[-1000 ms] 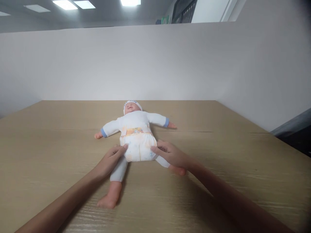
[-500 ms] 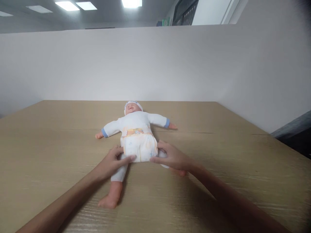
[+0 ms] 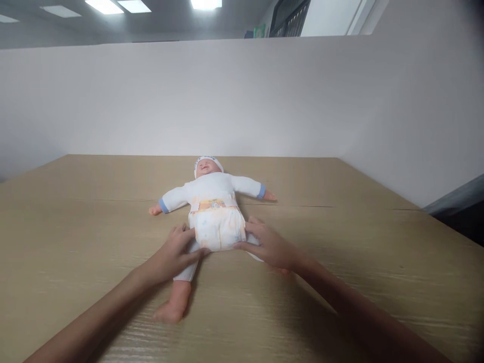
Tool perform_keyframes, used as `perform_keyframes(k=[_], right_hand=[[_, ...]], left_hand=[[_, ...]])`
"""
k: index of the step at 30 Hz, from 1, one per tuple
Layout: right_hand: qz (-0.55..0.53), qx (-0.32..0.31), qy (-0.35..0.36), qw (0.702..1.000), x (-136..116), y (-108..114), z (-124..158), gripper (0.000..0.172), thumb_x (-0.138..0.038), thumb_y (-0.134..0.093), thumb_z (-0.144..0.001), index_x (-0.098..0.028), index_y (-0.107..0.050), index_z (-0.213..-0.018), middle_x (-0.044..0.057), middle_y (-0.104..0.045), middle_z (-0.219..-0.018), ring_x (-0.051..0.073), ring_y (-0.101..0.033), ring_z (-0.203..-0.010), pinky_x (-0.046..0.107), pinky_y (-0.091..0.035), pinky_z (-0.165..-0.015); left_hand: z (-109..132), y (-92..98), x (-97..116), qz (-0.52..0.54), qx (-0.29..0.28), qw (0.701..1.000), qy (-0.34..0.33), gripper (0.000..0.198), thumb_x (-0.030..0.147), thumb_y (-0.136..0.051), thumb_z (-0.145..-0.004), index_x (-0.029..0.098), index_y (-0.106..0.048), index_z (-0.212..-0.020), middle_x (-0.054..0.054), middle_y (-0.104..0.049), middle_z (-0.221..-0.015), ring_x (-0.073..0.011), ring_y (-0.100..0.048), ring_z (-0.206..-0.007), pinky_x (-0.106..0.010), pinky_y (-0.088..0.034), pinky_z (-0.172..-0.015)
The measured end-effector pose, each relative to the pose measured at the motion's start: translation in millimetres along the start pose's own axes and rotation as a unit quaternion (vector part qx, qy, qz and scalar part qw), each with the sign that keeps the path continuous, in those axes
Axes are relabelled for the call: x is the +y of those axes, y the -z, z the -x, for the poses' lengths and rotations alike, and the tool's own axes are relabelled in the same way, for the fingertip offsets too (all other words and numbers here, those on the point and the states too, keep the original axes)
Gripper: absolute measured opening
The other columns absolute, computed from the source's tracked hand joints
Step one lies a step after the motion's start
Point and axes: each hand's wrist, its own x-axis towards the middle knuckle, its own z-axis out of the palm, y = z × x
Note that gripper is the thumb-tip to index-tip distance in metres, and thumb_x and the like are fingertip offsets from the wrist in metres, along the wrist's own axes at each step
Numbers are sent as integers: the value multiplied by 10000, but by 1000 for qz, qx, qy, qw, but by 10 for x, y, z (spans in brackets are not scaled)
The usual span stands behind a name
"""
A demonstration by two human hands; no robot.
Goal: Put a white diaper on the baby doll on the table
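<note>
A baby doll point(image 3: 212, 189) is lying on its back on the bench point(image 3: 94, 227) — arms spreading wide, head pointing away, wearing a white cap and a white top with blue cuffs. A white diaper point(image 3: 218, 229) with a yellow-orange printed waistband is wrapping its hips. Its legs are pointing toward the viewer — one bare foot is showing, the other is lying mostly hidden.

Looked from head height, forward and down toward 12 o'clock, across the table point(image 3: 359, 262). Sat close, with left hand point(image 3: 174, 253) at 7 o'clock and right hand point(image 3: 273, 247) at 5 o'clock of the doll point(image 3: 215, 201) in mid-frame. Took in wall point(image 3: 242, 101) at 12.
</note>
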Motion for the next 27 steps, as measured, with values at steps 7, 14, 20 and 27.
perform_keyframes(k=[7,14,20,27], right_hand=[[21,-5,1,1000,-27,-9,9,419,-629,-620,-1067,-225,-691,-980,60,-617,-980,282,-569,-990,402,-469,-930],[38,3,5,999,2,-36,29,351,-556,-638,-1077,-214,-693,-1016,71,-612,-1025,286,-575,-1006,404,-460,-934],[35,15,13,999,38,-58,9,360,-552,-618,-1088,-212,-681,-988,59,-608,-985,279,-581,-970,402,-471,-923],[27,10,2,1000,-11,-42,16,284,-493,-655,-1079,-215,-697,-1037,61,-620,-1012,289,-590,-1012,404,-469,-940]], left_hand=[[15,3,-3,22,-11,1000,7,415,593,-580,-1039,218,-722,-1145,-101,-573,-1115,-358,-519,-1159,-563,-439,-1089],[-5,4,-101,15,-19,999,-22,359,522,-563,-1065,247,-724,-1232,-99,-561,-1195,-342,-529,-1204,-547,-447,-1128],[-6,52,-71,-13,-29,999,-44,319,473,-550,-1070,269,-730,-1237,-105,-588,-1275,-358,-503,-1292,-561,-426,-1183],[-28,35,-79,-32,-20,999,-18,288,399,-691,-952,273,-748,-1205,-95,-604,-1233,-369,-541,-1258,-540,-495,-1128]])
